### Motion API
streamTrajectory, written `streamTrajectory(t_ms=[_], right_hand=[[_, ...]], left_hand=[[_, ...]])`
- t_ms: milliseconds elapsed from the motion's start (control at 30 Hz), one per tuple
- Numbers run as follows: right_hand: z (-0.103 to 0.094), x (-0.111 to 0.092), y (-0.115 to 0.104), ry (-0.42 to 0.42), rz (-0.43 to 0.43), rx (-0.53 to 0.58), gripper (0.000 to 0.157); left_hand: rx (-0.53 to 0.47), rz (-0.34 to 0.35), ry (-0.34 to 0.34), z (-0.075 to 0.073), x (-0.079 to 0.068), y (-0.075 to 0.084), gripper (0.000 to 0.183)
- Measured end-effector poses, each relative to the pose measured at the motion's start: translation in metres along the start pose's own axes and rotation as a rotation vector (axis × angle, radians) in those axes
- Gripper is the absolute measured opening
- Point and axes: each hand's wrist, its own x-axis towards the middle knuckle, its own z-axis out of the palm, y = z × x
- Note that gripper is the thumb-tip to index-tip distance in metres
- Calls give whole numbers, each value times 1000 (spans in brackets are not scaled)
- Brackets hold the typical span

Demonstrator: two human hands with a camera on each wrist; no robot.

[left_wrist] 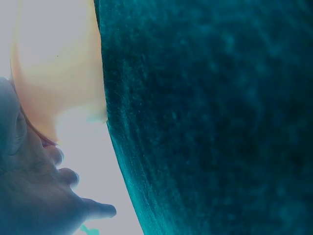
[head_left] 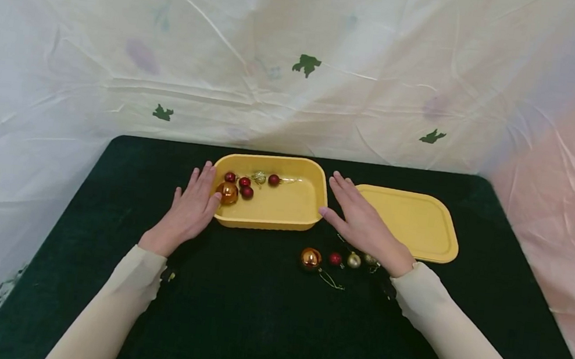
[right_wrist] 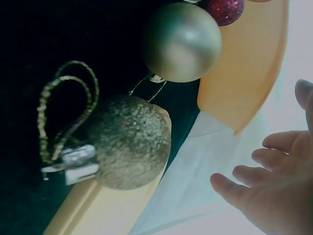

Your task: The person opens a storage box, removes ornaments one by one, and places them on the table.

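A yellow rectangular box (head_left: 290,203) stands uncovered near the back of a dark green table. Inside it, at the left, lie a shiny copper-orange bauble (head_left: 227,193), several small dark red baubles (head_left: 247,192) and a small gold one (head_left: 259,177). My left hand (head_left: 190,207) rests against the box's left end, fingers straight. At the opposite end my right hand (head_left: 362,219) has its fingers extended, the thumb tip right at the box's corner. The right wrist view shows a glittery gold bauble (right_wrist: 132,142) and a smooth pale gold one (right_wrist: 183,41) near that hand.
A yellow lid (head_left: 414,222) lies flat to the right of the box, partly behind my right hand. In front of the box are another copper-orange bauble (head_left: 310,259) with a gold loop and a red glittery bauble (head_left: 335,259). White patterned cloth (head_left: 252,117) hangs behind the table.
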Motion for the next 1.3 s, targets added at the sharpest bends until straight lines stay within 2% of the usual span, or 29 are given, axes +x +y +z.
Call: streamTrajectory(t_ms=[267, 567, 667, 767, 900, 1033, 1167, 1300], right_hand=[[5, 10, 4, -77, -50, -81, 79], [8, 12, 6, -107, -65, -62, 80], [9, 12, 6, -111, -69, -62, 80], [9, 10, 5, -113, -69, -60, 80], [8, 9, 4, -114, -63, -57, 80], [9, 10, 3, -115, -62, -55, 80], [10, 10, 3, -117, -62, -53, 80], [10, 10, 3, -118, -59, -48, 80]], left_hand=[[-15, 9, -6, 1, 2, 3, 70], [25, 15, -5, -4, 2, 4, 71], [47, 26, 26, -8, 0, 7, 71], [51, 60, 85, -13, 1, 11, 69], [16, 132, 156, -16, 4, 24, 66], [-83, 195, 194, -18, 9, 42, 61], [-171, 237, 208, -17, 16, 59, 57], [-206, 247, 195, -13, 28, 70, 55]])
